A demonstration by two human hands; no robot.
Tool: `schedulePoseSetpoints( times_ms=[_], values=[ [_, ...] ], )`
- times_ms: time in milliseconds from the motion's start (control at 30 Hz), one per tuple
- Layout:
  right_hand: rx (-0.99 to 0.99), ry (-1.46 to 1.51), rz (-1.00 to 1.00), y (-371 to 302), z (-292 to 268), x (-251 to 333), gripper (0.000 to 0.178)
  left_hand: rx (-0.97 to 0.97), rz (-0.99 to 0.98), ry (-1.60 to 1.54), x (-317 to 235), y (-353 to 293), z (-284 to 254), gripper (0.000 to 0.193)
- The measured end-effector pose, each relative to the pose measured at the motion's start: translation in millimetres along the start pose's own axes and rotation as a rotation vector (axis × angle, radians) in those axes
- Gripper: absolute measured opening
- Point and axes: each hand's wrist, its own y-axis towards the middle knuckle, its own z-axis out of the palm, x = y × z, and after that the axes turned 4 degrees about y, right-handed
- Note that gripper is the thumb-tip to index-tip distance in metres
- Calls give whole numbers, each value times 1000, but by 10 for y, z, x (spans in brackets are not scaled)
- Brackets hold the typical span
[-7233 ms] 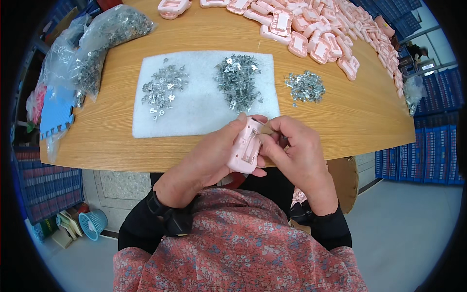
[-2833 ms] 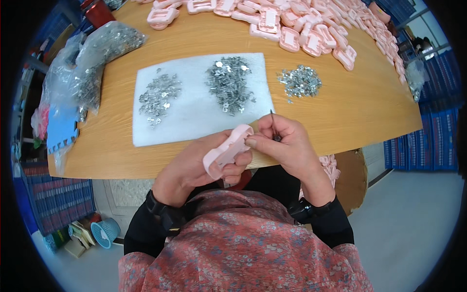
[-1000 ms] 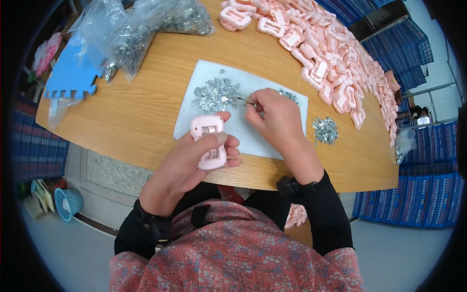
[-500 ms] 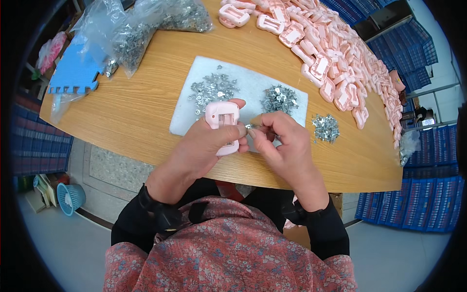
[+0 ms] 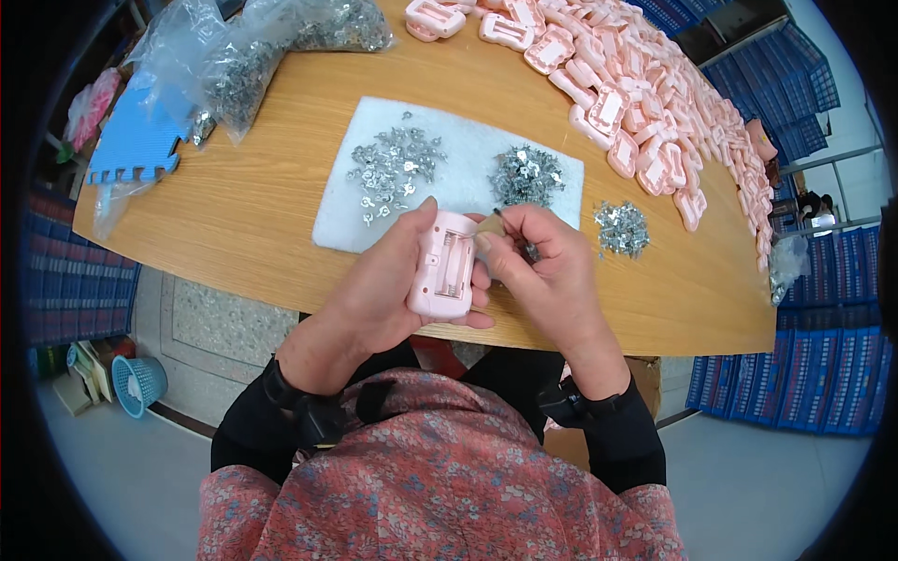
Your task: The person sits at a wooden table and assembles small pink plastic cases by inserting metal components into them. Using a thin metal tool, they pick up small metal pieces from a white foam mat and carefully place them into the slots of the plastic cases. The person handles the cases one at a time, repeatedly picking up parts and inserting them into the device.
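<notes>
My left hand (image 5: 374, 280) holds a pale pink plastic casing (image 5: 432, 285), fingers wrapped behind it and thumb along its left edge. Its open battery compartment faces up, with silvery coil springs showing inside. At the casing's upper right edge, my right hand (image 5: 557, 266) pinches thumb and forefinger together. A tan covering shows at those fingertips, and whatever they grip is hidden. Just beyond both hands lies a white foam pad (image 5: 468, 126). On it are a loose heap of small flat metal contacts (image 5: 398, 159) and a denser heap of metal spring pieces (image 5: 527, 176).
Another small heap of metal parts (image 5: 622, 230) lies on the wooden table (image 5: 281, 187) right of the pad. Many pink casings (image 5: 645, 122) cover the far right. Clear bags of metal parts (image 5: 243, 70) and a blue foam mat (image 5: 136, 136) occupy the far left.
The casing has turned in my left hand and come slightly nearer, so its compartment now shows fully. My right fingertips have moved up to its upper edge; the metal piece seen between them is now hidden.
</notes>
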Motion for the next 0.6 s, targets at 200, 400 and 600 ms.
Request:
schedulePoseSetpoints(
  times_ms=[200,400,600],
  values=[
    [-31,-251,-179,-18,35,-46,12,-33,-45,15,46,-1,26,53],
    [-67,-403,-311,-70,58,-99,12,-79,-44,36,73,32,52,52],
    [-102,-277,-184,-139,12,-135,12,-7,-57,26,97,63,-30,54]
  ],
)
